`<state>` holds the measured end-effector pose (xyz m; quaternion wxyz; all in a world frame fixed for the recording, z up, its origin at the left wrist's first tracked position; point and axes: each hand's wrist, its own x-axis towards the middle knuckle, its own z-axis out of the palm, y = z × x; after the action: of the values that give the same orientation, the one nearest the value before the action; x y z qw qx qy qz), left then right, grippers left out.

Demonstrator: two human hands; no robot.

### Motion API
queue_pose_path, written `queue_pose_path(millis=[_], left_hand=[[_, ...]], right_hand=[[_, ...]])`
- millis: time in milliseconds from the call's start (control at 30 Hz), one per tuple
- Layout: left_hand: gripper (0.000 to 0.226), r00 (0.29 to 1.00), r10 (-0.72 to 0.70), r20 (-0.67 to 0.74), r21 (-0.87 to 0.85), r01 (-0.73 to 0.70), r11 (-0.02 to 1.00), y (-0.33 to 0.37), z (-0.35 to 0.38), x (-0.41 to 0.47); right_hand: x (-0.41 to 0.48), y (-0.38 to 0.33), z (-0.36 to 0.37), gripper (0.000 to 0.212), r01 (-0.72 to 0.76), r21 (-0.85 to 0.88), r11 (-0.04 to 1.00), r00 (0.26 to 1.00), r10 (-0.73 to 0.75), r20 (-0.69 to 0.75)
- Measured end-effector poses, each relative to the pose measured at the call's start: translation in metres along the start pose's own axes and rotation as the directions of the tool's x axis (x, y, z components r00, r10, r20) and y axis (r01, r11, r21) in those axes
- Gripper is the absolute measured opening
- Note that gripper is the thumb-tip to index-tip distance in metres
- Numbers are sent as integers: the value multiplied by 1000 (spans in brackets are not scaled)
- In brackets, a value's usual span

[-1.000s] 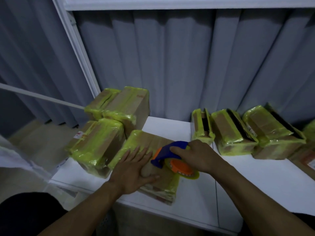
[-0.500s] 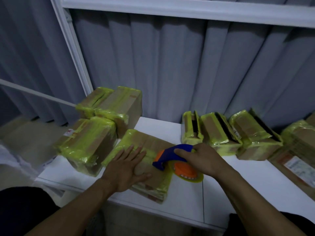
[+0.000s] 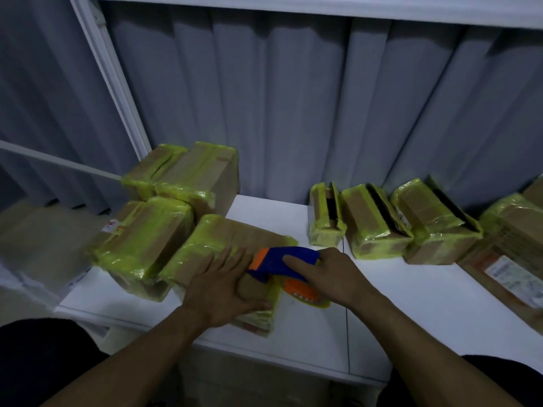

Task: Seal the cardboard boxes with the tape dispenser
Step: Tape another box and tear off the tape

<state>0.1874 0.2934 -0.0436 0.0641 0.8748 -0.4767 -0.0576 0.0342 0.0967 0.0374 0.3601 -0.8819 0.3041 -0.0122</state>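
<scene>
A flat cardboard box edged with yellow tape lies on the white table in front of me. My left hand presses flat on its near part, thumb along the near right edge. My right hand grips the blue and orange tape dispenser, which sits at the box's right edge. Its orange roll with yellow tape hangs just past that edge, over the table.
Taped boxes are stacked at the left and behind. A row of taped boxes stands at the back right, and a larger labelled box lies at the far right. Grey curtains hang behind the table.
The dispenser and my right hand have stayed at the box's right edge. My left thumb has spread along the near edge. The view has shifted slightly.
</scene>
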Motion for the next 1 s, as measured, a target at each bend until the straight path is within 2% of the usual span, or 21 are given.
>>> queue_pose_path(millis=[133,233,500,633,800,900,1000], left_hand=[[117,999,-31,12,110,29,994,-1,3,2],[116,1000,-27,2,88,27,996,-1,3,3],[116,1000,-18,0,56,18,998,3,0,3],[106,996,25,86,-12,-24,1000,9,-7,7],[106,1000,-12,16,10,12,1000,24,0,8],[99,1000,-25,-12,28,25,999,30,9,7],[94,999,-30,-23,62,32,998,31,13,7]], right_hand=[[0,5,-10,69,-6,93,996,1000,8,-28],[-5,10,-25,77,-28,121,992,999,32,-30],[-15,20,-30,66,-82,89,993,996,85,-30],[-11,17,-24,65,-102,160,982,994,107,-22],[-9,21,-24,54,-97,311,945,995,90,36],[-13,24,-23,41,-81,355,931,997,71,41],[-14,30,-25,37,-106,384,917,994,99,38]])
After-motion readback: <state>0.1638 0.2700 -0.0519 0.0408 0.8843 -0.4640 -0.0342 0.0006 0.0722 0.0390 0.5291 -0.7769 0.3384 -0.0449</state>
